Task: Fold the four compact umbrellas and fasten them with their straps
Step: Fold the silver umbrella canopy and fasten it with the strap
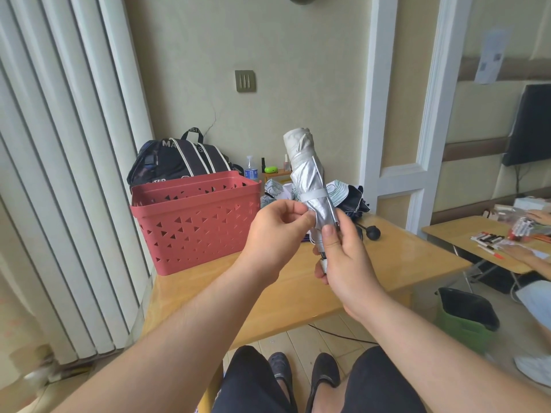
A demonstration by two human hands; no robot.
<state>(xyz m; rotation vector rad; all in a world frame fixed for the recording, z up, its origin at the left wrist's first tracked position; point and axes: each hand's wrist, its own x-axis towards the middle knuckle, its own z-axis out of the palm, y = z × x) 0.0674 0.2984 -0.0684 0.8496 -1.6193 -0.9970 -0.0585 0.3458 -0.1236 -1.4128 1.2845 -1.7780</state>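
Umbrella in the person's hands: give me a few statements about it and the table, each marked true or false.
1. The silver umbrella is rolled up, with a white strap around it. True.
2. The right hand holds its lower end. True.
3. The left hand rests flat on the table. False: it pinches the umbrella near the strap.
4. The red basket holds folded umbrellas. False: none show inside.
5. More umbrellas lie unfolded on the table behind. True.
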